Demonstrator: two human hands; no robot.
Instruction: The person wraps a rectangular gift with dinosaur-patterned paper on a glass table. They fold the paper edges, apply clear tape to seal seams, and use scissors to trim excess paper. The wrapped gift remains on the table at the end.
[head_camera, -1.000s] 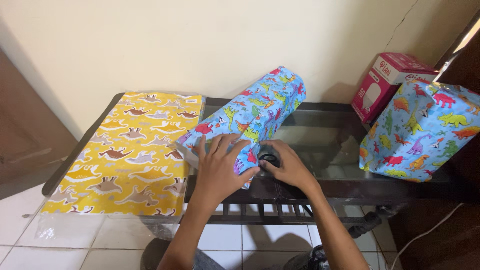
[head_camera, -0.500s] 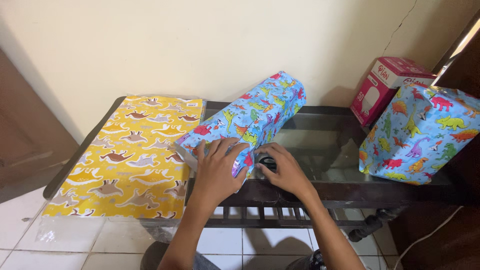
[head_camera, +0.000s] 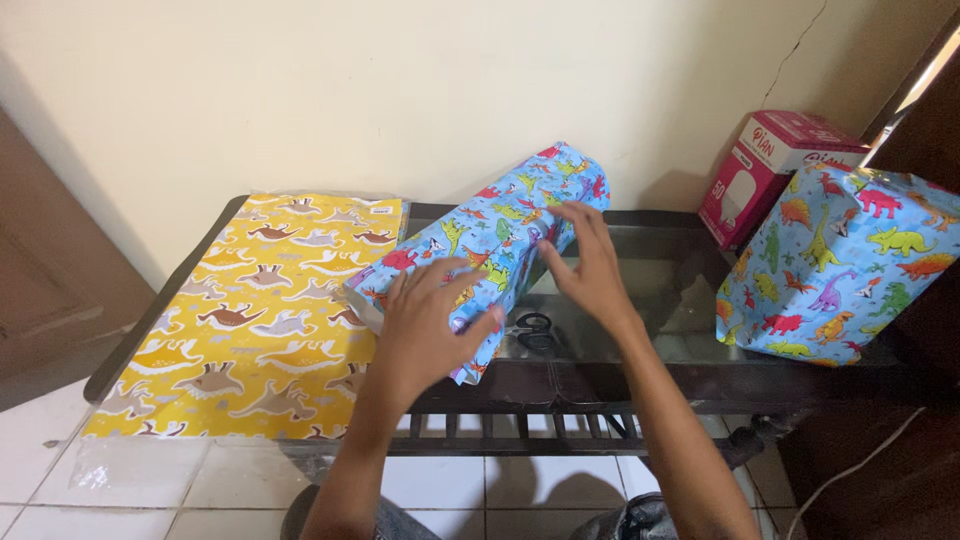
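While both hands lie open on it, the blue-wrapped box (head_camera: 490, 235) runs diagonally across mid-frame.

The left hand (head_camera: 425, 325) presses flat on its near lower-left end; the right hand (head_camera: 585, 265) touches its right flank, closer to the far upper-right end. Scissors (head_camera: 535, 328) lie below on the counter (head_camera: 650, 365), yellow paper (head_camera: 250, 320) at left.

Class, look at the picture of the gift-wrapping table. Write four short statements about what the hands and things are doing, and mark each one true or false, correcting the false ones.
1. Both hands rest on the blue dinosaur-paper parcel. True: the left hand is at its near end and the right hand along its side.
2. The yellow wrapping sheet lies right of the parcel. False: it lies to the left.
3. Black scissors lie on the glass table. True.
4. The right hand holds the scissors. False: they lie untouched below it.
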